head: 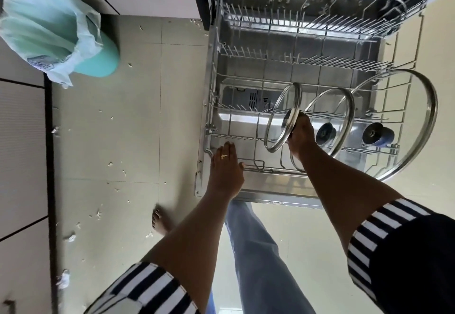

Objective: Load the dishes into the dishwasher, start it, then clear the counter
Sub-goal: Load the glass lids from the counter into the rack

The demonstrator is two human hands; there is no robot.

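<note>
Right fingers (pixel 304 123) curled, pinching the small glass lid (pixel 283 116) at its right face; the exact grip on the knob is hidden. Right hand (pixel 301 140) holds the lid on edge, over the tines near the front edge of the lower rack (pixel 257 164). Left fingers (pixel 227 147) are straight and together, left hand (pixel 225 166) resting flat on the rack's front-left corner, likely steadying it. The medium lid (pixel 327 116) and large lid (pixel 403 116) stand to the right, toward the right edge. Risks: small lid not caught between tines, so it tips onto the medium lid and glass knocks glass; rack rolling if my left hand pushes; crowding with the medium lid just beside.
</note>
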